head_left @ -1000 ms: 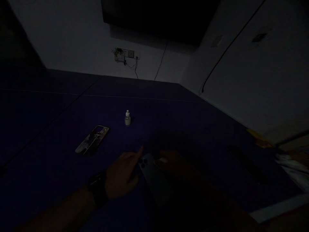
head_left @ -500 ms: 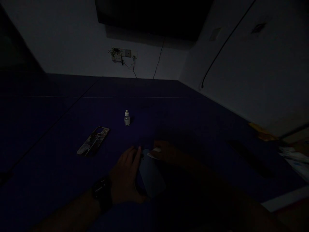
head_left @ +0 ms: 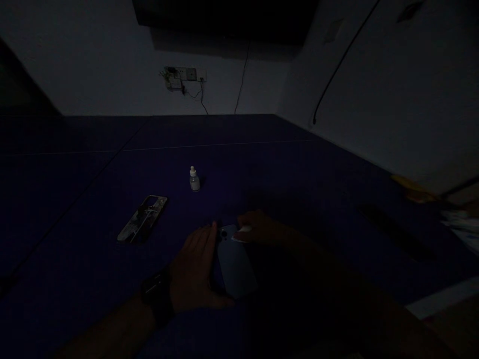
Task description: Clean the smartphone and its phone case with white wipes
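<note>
A blue-grey smartphone lies back up on the dark blue surface, its camera lenses at the upper left. My left hand holds it along the left side, forefinger by the top corner and thumb at the lower edge. In my right hand is a small white wipe, pinched and pressed to the phone's upper right back; whether it is cloth or paper I cannot tell. A patterned phone case lies to the left. Beyond the hands a small white-capped dropper bottle stands upright.
The room is very dark. A long dark object lies on the right, with a yellow item and pale clutter farther over. A power socket with cables is on the back wall, below a dark screen.
My left fingers have drawn closer together, and the camera lenses show more fully. The right hand with the wipe stays at the phone's upper right. The view has shifted slightly.
</note>
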Demonstrator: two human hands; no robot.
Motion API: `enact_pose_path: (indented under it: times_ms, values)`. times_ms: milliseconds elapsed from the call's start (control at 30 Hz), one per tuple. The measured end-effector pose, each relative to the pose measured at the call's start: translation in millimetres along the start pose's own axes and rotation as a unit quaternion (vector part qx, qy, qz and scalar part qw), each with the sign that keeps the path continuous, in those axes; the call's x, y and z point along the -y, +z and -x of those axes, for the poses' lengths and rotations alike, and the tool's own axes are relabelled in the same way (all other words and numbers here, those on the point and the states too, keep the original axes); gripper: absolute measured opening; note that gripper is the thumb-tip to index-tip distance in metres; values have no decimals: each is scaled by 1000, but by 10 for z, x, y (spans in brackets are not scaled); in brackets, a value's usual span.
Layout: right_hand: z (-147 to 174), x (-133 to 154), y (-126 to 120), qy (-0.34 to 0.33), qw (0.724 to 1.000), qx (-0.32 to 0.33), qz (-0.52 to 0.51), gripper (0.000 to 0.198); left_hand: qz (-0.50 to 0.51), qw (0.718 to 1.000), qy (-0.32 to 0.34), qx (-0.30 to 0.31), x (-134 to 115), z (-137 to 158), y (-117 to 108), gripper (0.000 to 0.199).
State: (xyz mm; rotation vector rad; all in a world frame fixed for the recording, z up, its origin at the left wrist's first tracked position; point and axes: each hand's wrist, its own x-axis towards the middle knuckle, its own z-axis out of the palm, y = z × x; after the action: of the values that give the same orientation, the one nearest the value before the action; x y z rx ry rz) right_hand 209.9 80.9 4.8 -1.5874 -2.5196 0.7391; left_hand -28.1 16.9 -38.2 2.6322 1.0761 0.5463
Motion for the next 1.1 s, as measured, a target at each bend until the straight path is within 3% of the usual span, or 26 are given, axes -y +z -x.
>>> enact_pose_path:
  times_ms: [200, 367, 533, 700, 867, 1033, 1100]
  values:
    - [-60, 13, 8, 61, 996, -58, 7, 23, -21, 999, -12, 30, 8, 4, 2, 155]
    - [19, 8, -56, 1, 999, 25, -23, 26, -47, 998, -18, 26, -19, -6, 3, 158]
    - [-35, -16, -20, 56, 997, -51, -7, 24, -43, 999, -16, 28, -19, -5, 10, 148]
    - [-20, -37, -25, 14, 1000, 7, -13, 24, -33, 999, -4, 25, 8, 5, 13, 147]
    - [-40, -29, -37, 61, 997, -40, -24, 24, -43, 999, -5, 25, 40, 3, 40, 153]
    - [-23, -61, -34, 2, 1000, 18, -25, 27, -38, 999, 0, 34, 50, -8, 23, 152]
    - [-22, -59, -28, 6, 1000, 6, -19, 26, -33, 999, 1, 31, 45, -9, 11, 151]
